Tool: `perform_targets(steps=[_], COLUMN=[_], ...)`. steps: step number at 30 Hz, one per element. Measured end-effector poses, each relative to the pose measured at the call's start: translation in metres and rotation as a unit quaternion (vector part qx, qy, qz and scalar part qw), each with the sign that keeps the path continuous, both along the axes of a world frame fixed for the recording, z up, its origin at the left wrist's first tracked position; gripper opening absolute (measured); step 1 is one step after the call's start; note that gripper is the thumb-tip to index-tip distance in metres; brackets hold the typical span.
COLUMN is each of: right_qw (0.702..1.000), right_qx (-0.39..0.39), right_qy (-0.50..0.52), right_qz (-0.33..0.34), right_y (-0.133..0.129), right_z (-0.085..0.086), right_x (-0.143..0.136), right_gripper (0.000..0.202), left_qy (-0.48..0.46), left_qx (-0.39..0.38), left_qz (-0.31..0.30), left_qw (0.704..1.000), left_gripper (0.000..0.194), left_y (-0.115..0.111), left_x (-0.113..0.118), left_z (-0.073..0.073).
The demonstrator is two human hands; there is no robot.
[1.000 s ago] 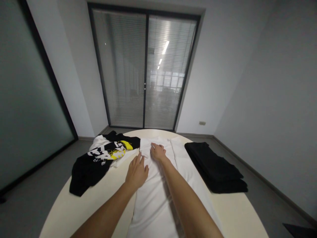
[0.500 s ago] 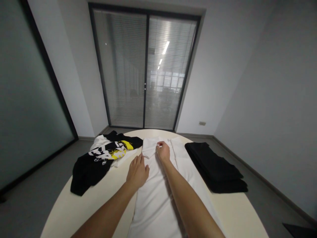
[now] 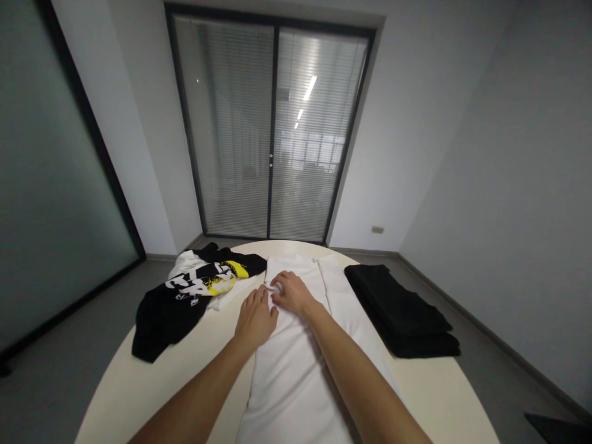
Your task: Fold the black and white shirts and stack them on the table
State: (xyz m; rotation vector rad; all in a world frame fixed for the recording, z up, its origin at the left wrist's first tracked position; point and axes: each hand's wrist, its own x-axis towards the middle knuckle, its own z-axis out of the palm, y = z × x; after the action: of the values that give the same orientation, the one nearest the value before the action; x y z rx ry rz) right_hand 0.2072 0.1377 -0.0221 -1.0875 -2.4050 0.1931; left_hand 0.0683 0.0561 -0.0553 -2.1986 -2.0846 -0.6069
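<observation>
"Layout, L to R?"
"Blk shirt [image 3: 169,314] on desk [image 3: 148,382]. Next, L hand [image 3: 255,319], fingers near flat, slightly apart, at L edge of wht cloth [image 3: 287,364]. R hand [image 3: 293,295] just beside, on cloth, fingers curled narrow; can't tell if pinching. Blk pile [image 3: 402,311] at R."
"Cloth axis?"
"Near to far, under R fingers. L hand nearer L edge."
</observation>
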Motion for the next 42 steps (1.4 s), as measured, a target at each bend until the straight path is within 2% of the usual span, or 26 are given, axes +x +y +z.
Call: perform_targets(steps=[6, 14, 20, 24, 33, 38, 42], right_qw=[0.999, 0.995, 0.999, 0.999, 1.0, 1.0, 0.999], right_qx=[0.002, 0.011, 0.003, 0.005, 0.01, -0.002, 0.015], right_qy=[0.011, 0.08, 0.042, 0.054, 0.026, 0.025, 0.031], right_qz=[-0.051, -0.06, 0.0, 0.003, 0.013, 0.015, 0.014], right_y=[-0.012, -0.015, -0.015, -0.017, -0.014, -0.016, -0.017], right_z=[-0.003, -0.003, -0.01, -0.013, -0.02, -0.015, -0.01], right_x=[-0.003, 0.008, 0.013, 0.015, 0.016, 0.017, 0.015], right_gripper=[0.022, 0.025, 0.021, 0.03, 0.026, 0.031, 0.017], left_qy=[-0.002, -0.018, -0.018, -0.015, 0.008, 0.008, 0.003], left_qx=[-0.007, -0.001, 0.005, 0.008, 0.012, 0.017, 0.017], left_qz=[-0.002, 0.01, 0.01, 0.006, 0.018, 0.023, 0.031], left_qw=[1.0, 1.0, 1.0, 1.0, 1.0, 1.0, 0.999], left_gripper=[0.052, 0.043, 0.036, 0.035, 0.036, 0.034, 0.033], left_y=[0.002, 0.009, 0.009, 0.008, 0.001, 0.0, 0.001], left_x=[-0.002, -0.005, -0.007, -0.009, -0.004, -0.005, -0.005], left_z=[0.002, 0.008, 0.008, 0.011, 0.014, 0.014, 0.014])
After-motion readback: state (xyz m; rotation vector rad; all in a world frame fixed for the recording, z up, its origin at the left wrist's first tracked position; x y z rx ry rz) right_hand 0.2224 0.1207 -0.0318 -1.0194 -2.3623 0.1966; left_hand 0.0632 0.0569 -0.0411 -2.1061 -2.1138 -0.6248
